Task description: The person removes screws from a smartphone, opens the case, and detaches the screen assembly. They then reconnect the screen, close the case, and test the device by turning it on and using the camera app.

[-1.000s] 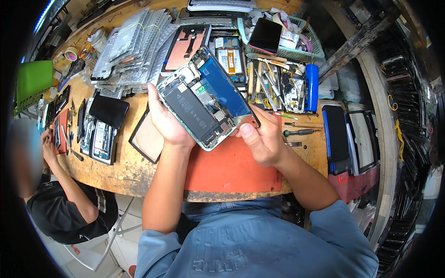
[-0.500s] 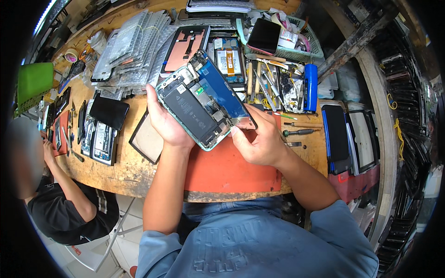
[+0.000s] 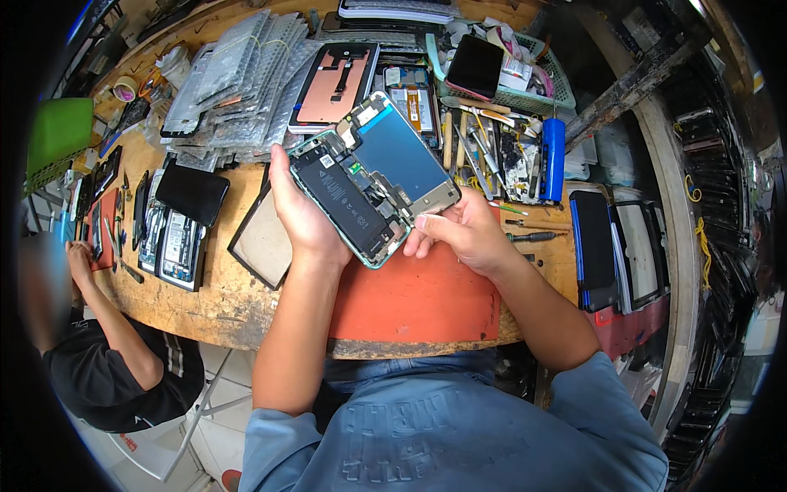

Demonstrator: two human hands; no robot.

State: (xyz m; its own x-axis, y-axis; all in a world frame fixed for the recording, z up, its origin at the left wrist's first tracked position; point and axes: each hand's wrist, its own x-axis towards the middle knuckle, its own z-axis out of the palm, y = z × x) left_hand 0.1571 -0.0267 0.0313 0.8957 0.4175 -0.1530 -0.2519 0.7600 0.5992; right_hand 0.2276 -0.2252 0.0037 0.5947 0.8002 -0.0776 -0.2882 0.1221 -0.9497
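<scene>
An opened smartphone (image 3: 338,197) is held above the red mat (image 3: 410,303), its black battery and inner parts facing up. Its body has a teal edge and rests in my left hand (image 3: 307,225), with the thumb along the left side. The detached-side screen panel (image 3: 399,156) is folded out to the right, its blue back showing, and seems still joined to the body near the small boards. My right hand (image 3: 471,234) pinches the lower right corner of this panel between thumb and fingers. The undersides of both parts are hidden.
Bubble-wrapped packs (image 3: 238,82) are stacked at the back left. Opened phones (image 3: 179,242) lie left of a frame (image 3: 262,242). A green basket (image 3: 553,78), tools and a blue cylinder (image 3: 552,160) are at the back right. A co-worker's hand (image 3: 79,261) is at far left.
The screen panel has swung wider and flatter away from the phone body. The phone has shifted slightly right, and more of my right fingers show below the panel.
</scene>
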